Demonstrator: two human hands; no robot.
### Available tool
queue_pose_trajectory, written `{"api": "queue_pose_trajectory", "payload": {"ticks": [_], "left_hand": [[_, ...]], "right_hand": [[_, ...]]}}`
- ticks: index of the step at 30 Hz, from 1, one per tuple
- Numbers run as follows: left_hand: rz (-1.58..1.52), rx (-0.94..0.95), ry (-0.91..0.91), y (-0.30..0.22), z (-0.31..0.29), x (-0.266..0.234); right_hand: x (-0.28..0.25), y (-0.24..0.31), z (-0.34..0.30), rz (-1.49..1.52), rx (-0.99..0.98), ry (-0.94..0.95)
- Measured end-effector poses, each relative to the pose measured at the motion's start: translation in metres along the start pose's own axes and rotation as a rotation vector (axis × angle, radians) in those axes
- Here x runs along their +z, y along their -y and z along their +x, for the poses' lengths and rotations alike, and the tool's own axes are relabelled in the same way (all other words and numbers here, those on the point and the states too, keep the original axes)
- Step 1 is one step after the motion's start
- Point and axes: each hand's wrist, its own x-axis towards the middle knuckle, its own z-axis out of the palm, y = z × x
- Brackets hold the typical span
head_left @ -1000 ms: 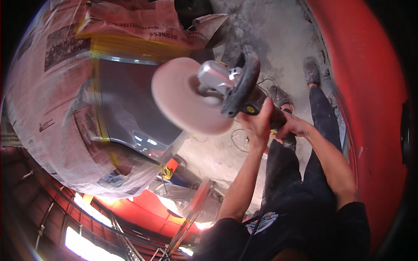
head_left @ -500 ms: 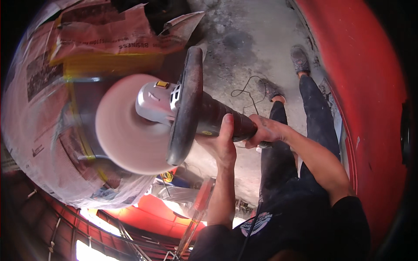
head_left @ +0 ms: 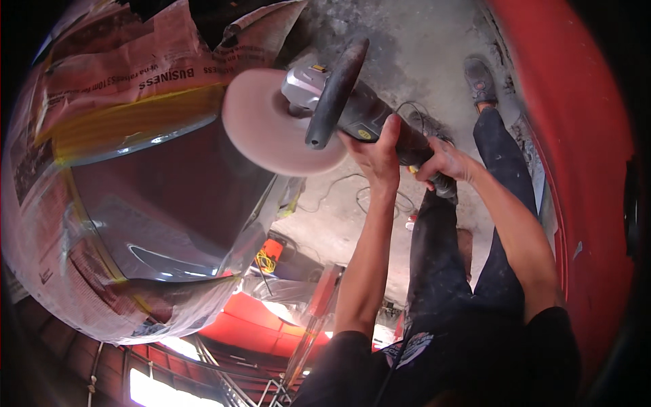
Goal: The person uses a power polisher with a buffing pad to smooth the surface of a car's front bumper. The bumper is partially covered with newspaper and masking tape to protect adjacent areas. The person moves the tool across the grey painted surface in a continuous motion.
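Black short-sleeved T-shirt [head_left: 475,353], rounded pale print [head_left: 413,349] on the chest, thin dark cord [head_left: 395,366] down the front. Hands [head_left: 449,163] and forearms [head_left: 366,258] bare. Long dark trousers [head_left: 437,251], dusty on one leg, bare ankle [head_left: 484,106] above a dark grey low shoe [head_left: 480,80]; other shoe mostly hidden

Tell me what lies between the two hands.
In the head view, the dark rear body of the power tool spans the stretch between the left hand and the right hand, and both grip it.
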Motion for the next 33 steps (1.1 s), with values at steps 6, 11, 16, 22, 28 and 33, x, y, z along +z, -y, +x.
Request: {"api": "queue_pose_trajectory", "payload": {"ticks": [6,11,16,22,28,33], "left_hand": [[-0.139,0.038,0.083,-0.001,0.004,0.014],[-0.238,0.030,0.137,0.001,0.032,0.025],[-0.271,0.035,0.138,-0.006,0.040,0.035],[-0.177,0.075,0.070,-0.019,0.023,0.021],[-0.054,0.012,0.022,-0.048,-0.037,-0.016],[-0.002,-0.094,0.049,-0.107,-0.077,-0.063]], "right_hand": [[-0.023,0.036,-0.012,-0.209,0.040,-0.101],[-0.021,0.066,-0.013,-0.157,-0.001,-0.126],[-0.029,0.067,-0.006,-0.221,-0.044,-0.115],[-0.018,0.047,-0.009,-0.172,0.026,-0.040],[0.025,0.015,-0.043,-0.170,-0.003,-0.002],[0.085,0.020,-0.061,-0.199,-0.075,0.090]]}}
